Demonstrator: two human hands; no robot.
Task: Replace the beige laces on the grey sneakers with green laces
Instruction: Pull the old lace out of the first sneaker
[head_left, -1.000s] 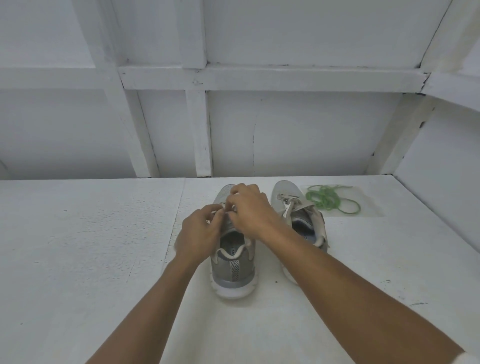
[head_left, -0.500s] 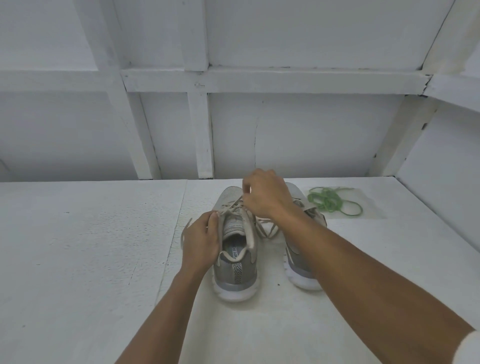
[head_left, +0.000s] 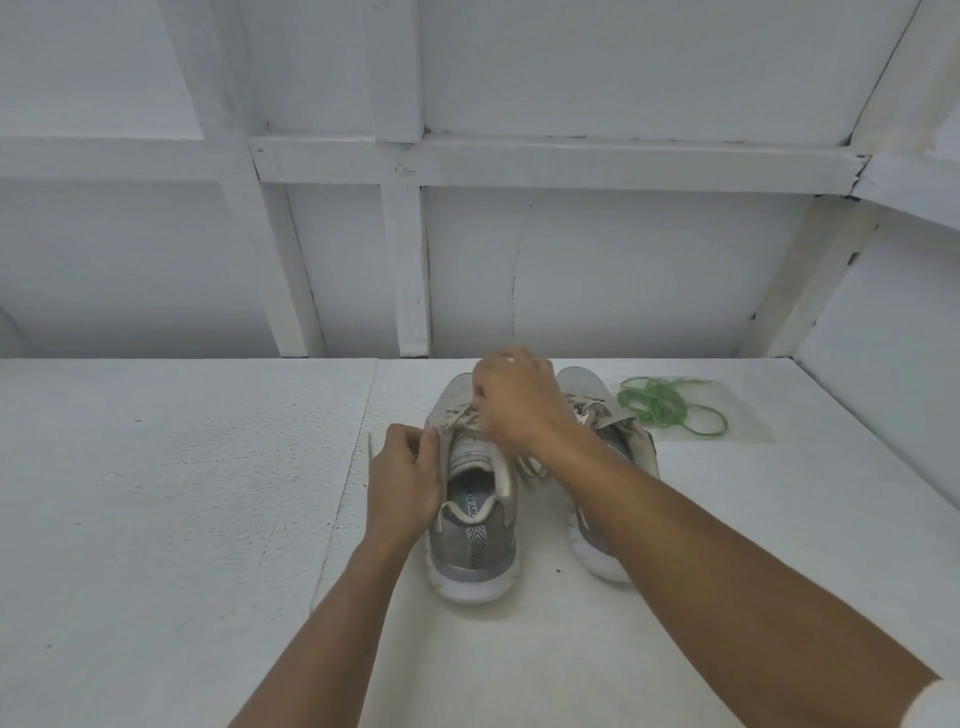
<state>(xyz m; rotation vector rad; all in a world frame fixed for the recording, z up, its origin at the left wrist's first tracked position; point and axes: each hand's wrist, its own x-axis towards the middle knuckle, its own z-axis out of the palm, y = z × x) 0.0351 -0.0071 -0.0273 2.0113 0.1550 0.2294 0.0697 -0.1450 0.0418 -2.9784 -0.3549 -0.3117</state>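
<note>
Sneakers (head_left: 470, 551), two, left hand (head_left: 402, 483), right hand (head_left: 519, 402), beige laces (head_left: 458, 417), green laces (head_left: 655, 402)

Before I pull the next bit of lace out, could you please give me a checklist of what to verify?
1. Left sneaker steadied: ok, left hand grips its side.
2. Right hand on the beige lace: ok, fingers curled round it near the toe.
3. Eyelet being worked: cannot tell, the right hand hides it.
4. Lace fully out: not ok, it crosses the eyelets.
5. Right sneaker unlaced: not ok, the second lace is threaded in it.
6. Green laces ready: ok, bundled on the table beside the right sneaker.
</note>
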